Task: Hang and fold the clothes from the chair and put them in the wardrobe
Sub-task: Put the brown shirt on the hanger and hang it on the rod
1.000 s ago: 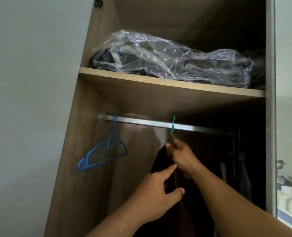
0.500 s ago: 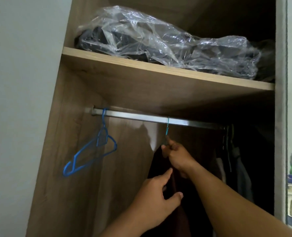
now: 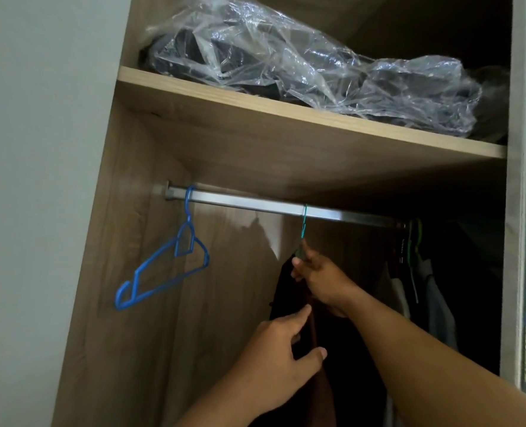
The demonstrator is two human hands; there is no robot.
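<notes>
While the thin teal wire hanger hook [image 3: 304,221] sits over the flat silver metal rail [image 3: 274,208] of the wood-grain wardrobe [image 3: 126,272], the right hand [image 3: 320,280] pinches the hanger's neck just below that hook, thumb and fingers curled round it. From the hanger hangs a dark brown, almost black garment [image 3: 289,291], falling between the two forearms inside the hanging compartment. The left hand [image 3: 274,359] reaches in lower down, forefinger stretched out against the cloth and thumb spread apart from it (whether it truly grips a fold cannot be told, since the fabric is dark and the other fingers are hidden). Well to the left on the same rail hangs a bare blue plastic hanger [image 3: 166,266], tilted. At the rail's right end several dark and pale clothes [image 3: 422,291] hang close together. Above, on the pale wooden shelf [image 3: 286,115], lies a crumpled clear plastic bag [image 3: 301,60] with dark things in it.
</notes>
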